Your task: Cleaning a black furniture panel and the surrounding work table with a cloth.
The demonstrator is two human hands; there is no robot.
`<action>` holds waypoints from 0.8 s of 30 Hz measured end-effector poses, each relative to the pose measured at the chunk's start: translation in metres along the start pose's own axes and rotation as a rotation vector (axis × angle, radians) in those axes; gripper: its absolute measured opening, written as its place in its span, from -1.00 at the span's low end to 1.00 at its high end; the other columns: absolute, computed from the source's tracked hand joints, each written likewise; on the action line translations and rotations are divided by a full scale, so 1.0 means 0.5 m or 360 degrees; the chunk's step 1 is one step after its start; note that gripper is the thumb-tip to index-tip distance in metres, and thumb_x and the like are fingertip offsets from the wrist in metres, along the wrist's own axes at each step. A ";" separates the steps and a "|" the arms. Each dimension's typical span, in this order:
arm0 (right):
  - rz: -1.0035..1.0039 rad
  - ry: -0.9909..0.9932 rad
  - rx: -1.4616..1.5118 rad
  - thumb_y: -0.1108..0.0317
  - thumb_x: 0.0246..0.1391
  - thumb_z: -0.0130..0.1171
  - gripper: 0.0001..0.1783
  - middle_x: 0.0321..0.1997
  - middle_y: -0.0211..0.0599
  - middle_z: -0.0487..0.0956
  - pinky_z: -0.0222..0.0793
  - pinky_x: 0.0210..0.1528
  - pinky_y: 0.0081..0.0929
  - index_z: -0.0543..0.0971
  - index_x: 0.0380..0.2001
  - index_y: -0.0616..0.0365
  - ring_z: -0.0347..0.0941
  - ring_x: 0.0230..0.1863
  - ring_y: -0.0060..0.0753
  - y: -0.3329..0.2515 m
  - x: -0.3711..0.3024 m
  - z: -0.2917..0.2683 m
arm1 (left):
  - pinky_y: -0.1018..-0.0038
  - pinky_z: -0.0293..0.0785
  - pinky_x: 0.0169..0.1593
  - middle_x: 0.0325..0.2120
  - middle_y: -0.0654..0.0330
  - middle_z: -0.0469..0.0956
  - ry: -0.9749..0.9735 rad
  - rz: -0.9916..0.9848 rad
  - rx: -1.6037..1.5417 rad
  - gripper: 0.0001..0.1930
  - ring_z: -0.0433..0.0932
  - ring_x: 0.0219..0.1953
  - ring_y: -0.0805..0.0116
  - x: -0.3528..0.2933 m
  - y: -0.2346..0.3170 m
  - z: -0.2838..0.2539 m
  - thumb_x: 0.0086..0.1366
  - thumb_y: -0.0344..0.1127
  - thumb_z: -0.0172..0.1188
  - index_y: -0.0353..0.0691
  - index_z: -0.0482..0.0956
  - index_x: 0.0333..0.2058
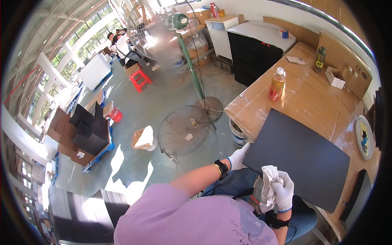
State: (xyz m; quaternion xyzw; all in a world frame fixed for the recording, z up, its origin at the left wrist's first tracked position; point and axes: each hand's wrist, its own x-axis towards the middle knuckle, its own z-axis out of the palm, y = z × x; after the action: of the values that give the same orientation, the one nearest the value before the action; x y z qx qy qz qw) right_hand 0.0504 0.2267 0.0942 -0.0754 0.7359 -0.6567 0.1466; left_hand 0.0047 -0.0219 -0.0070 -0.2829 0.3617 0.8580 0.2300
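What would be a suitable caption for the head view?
Gloved left hand at the edge of a dark panel, gloved right hand holding a white cloth.

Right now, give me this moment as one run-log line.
left hand: at edge of dark panel; right hand: gripping white cloth; panel: partly over wooden table; reddish bottle: upright on table, beyond panel
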 end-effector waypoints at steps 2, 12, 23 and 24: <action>-0.0001 0.0020 0.0032 0.48 -0.13 0.08 -0.65 -0.28 -0.38 0.58 0.36 -0.12 -0.62 0.56 -0.19 0.33 0.44 -0.26 -0.60 0.003 -0.005 0.003 | 0.15 0.45 0.03 0.03 0.15 0.48 -0.0009 0.0011 -0.0034 -0.45 0.45 0.05 0.21 -0.009 0.000 0.004 0.40 0.20 -0.09 -0.12 0.42 0.10; 0.0064 0.0119 0.0240 0.49 -0.10 0.09 -0.63 -0.26 -0.31 0.59 0.39 -0.15 -0.62 0.56 -0.15 0.36 0.46 -0.27 -0.57 -0.003 -0.048 0.015 | 0.10 0.49 0.02 0.02 0.18 0.48 -0.0010 0.0186 0.0042 -0.52 0.46 0.05 0.24 -0.011 -0.010 0.006 0.41 0.10 -0.08 -0.09 0.42 0.10; 0.0071 0.0154 0.0336 0.49 -0.07 0.08 -0.65 -0.25 -0.32 0.59 0.39 -0.14 -0.63 0.55 -0.14 0.35 0.47 -0.27 -0.57 0.017 -0.055 0.020 | 0.12 0.53 -0.03 -0.06 0.25 0.50 -0.0059 0.0213 0.0070 -0.56 0.50 -0.03 0.29 0.006 -0.013 -0.004 0.40 0.12 -0.05 -0.01 0.45 0.07; 0.0075 0.0161 0.0357 0.49 -0.07 0.08 -0.65 -0.25 -0.32 0.59 0.39 -0.14 -0.63 0.55 -0.14 0.35 0.47 -0.26 -0.57 0.019 -0.055 0.020 | 0.11 0.53 -0.03 -0.06 0.24 0.50 -0.0071 0.0212 0.0066 -0.55 0.50 -0.03 0.29 0.008 -0.013 -0.004 0.39 0.12 -0.05 -0.02 0.45 0.07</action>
State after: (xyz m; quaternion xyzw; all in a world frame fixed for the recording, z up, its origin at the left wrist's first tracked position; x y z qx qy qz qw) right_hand 0.0803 0.2269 0.0873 -0.0080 0.6659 -0.7342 0.1321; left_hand 0.0065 -0.0183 -0.0138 -0.2340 0.3923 0.8699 0.1863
